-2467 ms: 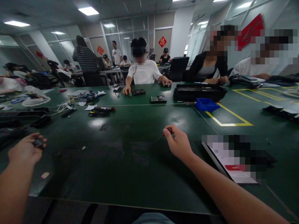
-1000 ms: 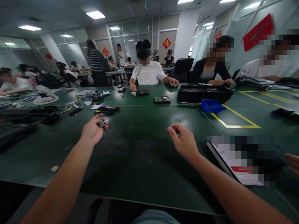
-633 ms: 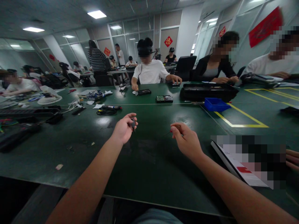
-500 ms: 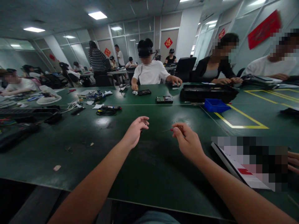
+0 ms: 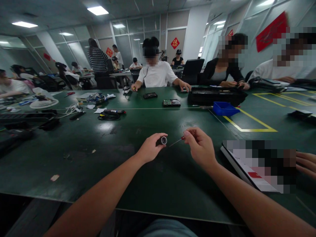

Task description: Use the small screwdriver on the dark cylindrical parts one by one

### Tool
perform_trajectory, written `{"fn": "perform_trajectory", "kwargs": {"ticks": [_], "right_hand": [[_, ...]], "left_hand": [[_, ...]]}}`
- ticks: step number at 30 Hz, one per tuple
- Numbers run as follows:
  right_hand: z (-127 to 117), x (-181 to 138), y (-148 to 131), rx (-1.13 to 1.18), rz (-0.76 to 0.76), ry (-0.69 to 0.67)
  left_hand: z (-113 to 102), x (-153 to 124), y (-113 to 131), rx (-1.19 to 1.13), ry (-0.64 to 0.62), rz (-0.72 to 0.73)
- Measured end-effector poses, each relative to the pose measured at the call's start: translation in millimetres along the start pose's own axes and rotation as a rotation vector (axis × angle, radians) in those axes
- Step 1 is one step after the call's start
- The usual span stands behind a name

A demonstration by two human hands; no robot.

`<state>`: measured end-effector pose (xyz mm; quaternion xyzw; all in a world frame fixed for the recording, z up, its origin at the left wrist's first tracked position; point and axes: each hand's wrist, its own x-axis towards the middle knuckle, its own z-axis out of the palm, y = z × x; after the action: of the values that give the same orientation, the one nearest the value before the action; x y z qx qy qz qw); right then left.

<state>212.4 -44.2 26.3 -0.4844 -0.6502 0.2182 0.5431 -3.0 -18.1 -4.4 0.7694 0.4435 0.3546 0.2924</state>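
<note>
My left hand [image 5: 149, 149] is closed around a small dark cylindrical part [image 5: 163, 141] with a shiny round end that faces right. My right hand [image 5: 201, 147] pinches a thin screwdriver [image 5: 178, 141] with a red handle, whose metal tip points left at the part's end, a little short of it. Both hands hover above the green table [image 5: 138, 171] near its middle.
A booklet [image 5: 249, 171] lies at the right, with another person's hand [image 5: 306, 163] beside it. Farther back are a blue bin [image 5: 224, 108], a long black case [image 5: 217, 96], a circuit board [image 5: 171, 102], coiled cables [image 5: 108, 115] and seated people across the table.
My left hand came from the far left to the middle, carrying the small part, and turned its shiny end toward the screwdriver. My right hand stayed nearly in place.
</note>
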Motion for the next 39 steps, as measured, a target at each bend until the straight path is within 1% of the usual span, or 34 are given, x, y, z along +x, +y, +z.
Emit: {"fn": "perform_trajectory", "kwargs": {"ticks": [2,5,7,10,14,23,30,39], "right_hand": [[1,-1,1,0.114,0.025,0.035],[3,-1,4,0.198,0.036,0.018],[4,-1,7,0.187,0.041,-0.017],[6,0,10,0.143,0.051,-0.055],[7,1,13,0.141,0.060,-0.093],[9,1,15,0.151,0.077,-0.051],[8,3,13,0.121,0.108,-0.071],[10,3,19,0.145,0.107,-0.078]], "left_hand": [[-1,1,-1,-0.003,0.041,-0.030],[-2,3,-2,0.014,0.076,-0.012],[-3,3,-2,0.025,0.082,0.001],[-2,3,-2,0.043,0.063,0.000],[-1,2,-5,0.065,0.046,0.011],[-3,2,-10,0.071,0.034,0.000],[-5,2,-7,0.067,0.021,0.006],[-4,3,-9,0.056,0.012,0.014]]}}
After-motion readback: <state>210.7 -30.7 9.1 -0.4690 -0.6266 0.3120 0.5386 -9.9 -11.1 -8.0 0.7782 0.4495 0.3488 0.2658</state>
